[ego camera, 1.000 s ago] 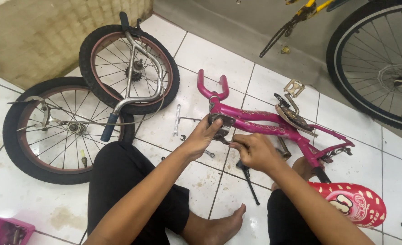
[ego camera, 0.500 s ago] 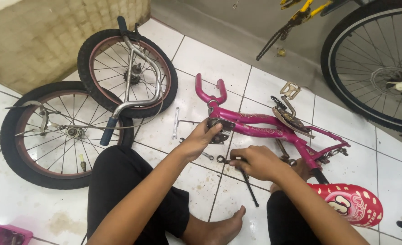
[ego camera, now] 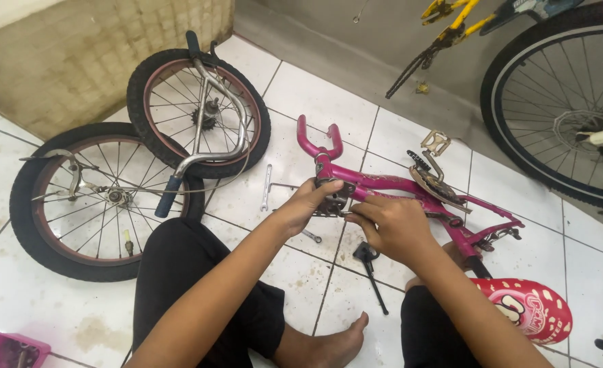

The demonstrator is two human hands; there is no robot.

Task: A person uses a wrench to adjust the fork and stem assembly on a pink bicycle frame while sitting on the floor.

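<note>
Item: pink bicycle frame (ego camera: 410, 187), frame centre, long axis running lower right. My left hand (ego camera: 308, 204) clasps its head end; right hand (ego camera: 390, 228) grips just beside.

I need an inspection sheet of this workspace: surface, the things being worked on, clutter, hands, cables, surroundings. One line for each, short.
Surface: white tiled floor, stained in places.
Job's things: pink metal bicycle frame lying flat, wheels off, crank and pedal attached.
Clutter: two black-tyred spoked wheels, silver handlebar with blue grip, silver spanner, black long-handled tool, red and white patterned saddle.
Hands: left hand and right hand both on the frame near its front tube; grip hidden.
Cables: thin cable trailing from the handlebar.
Surroundings: beige wall, large black wheel, yellow bicycle part.
</note>
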